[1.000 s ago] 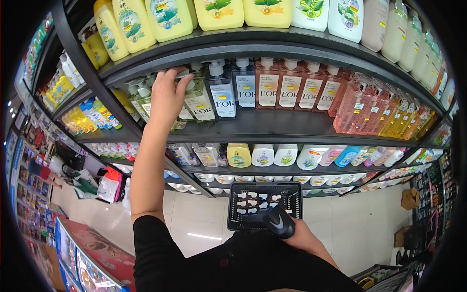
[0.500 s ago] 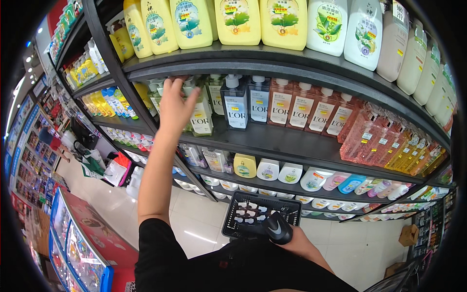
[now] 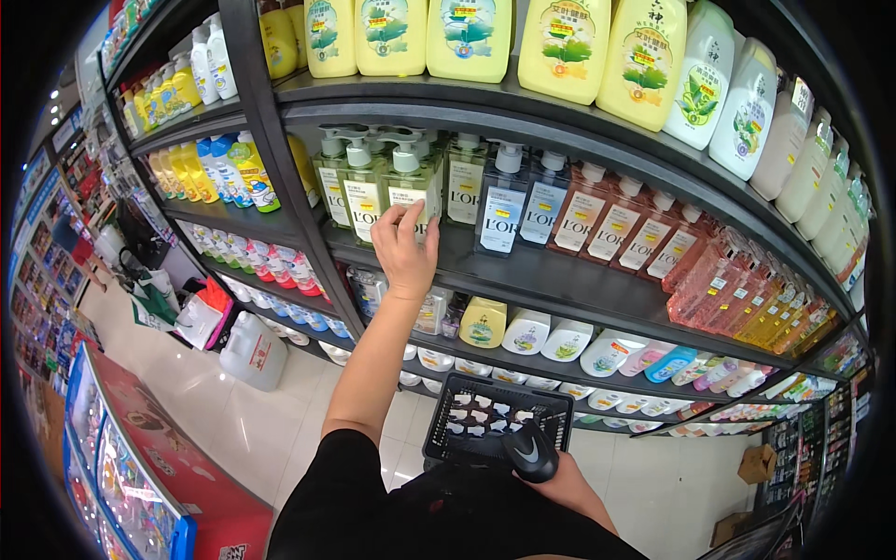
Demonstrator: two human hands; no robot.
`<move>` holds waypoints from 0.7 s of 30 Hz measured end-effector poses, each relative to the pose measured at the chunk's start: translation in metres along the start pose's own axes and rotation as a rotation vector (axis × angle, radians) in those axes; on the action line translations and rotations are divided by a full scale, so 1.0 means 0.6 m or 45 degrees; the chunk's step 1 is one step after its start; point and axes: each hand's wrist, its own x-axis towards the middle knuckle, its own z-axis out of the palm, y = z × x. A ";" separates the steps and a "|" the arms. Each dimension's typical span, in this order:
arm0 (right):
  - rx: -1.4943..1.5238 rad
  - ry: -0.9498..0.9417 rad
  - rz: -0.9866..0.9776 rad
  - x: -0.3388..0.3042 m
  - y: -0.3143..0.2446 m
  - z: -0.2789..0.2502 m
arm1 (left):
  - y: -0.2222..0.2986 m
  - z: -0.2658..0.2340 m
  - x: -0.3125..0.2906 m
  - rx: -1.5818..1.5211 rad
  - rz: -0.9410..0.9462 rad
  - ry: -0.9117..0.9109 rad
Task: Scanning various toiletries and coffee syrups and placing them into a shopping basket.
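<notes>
The shelf unit [image 3: 560, 280] sits lower and farther right in the view than it did a moment ago. The left hand [image 3: 408, 254] has dropped from the pump tops to the lower front of a green bottle [image 3: 408, 183], leaving its pump and upper label in plain view. Its fingers are loosely bent against that bottle, not wrapped round it; the bottle stands upright on the middle shelf. The right hand [image 3: 563, 483] keeps its grip on a black handheld device [image 3: 535, 454].

As for containers, a black basket [image 3: 513, 386] lies beyond the device; whether the white patches within are contents or gaps cannot be told. Large yellow bottles [image 3: 469, 42] line the shelf above. Smaller see-through pump bottles look green-, blue- [image 3: 504, 213] and pink-tinted [image 3: 576, 217].
</notes>
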 end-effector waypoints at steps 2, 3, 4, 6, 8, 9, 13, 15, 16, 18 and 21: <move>-0.012 0.041 -0.004 -0.006 0.001 0.016 | -0.014 0.003 -0.009 -0.015 -0.012 0.022; -0.017 0.055 0.006 -0.010 0.002 0.023 | -0.019 0.004 -0.015 -0.031 -0.010 0.044; 0.001 0.057 0.034 -0.014 0.005 0.031 | -0.024 0.004 -0.021 -0.047 -0.009 0.065; 0.012 0.067 0.072 -0.019 -0.008 0.039 | -0.030 0.006 -0.038 -0.086 -0.015 0.048; 0.033 0.079 0.109 -0.026 -0.029 0.048 | -0.038 0.009 -0.051 -0.122 -0.020 0.028; 0.029 0.085 0.121 -0.027 -0.030 0.051 | -0.042 0.009 -0.057 -0.161 -0.039 0.049; -0.063 0.041 0.128 -0.026 -0.026 0.064 | -0.039 0.010 -0.068 -0.220 -0.093 0.062; -0.066 0.018 0.123 -0.025 -0.025 0.071 | -0.039 0.006 -0.077 -0.209 -0.122 0.041; -0.059 0.016 0.126 -0.025 -0.025 0.073 | -0.038 0.002 -0.081 -0.197 -0.150 0.027; -0.045 0.030 0.142 -0.030 -0.024 0.077 | -0.011 -0.017 -0.081 -0.245 -0.142 -0.047; 0.049 0.091 0.109 -0.033 -0.024 0.081 | 0.044 -0.037 -0.039 -0.689 -0.126 -0.218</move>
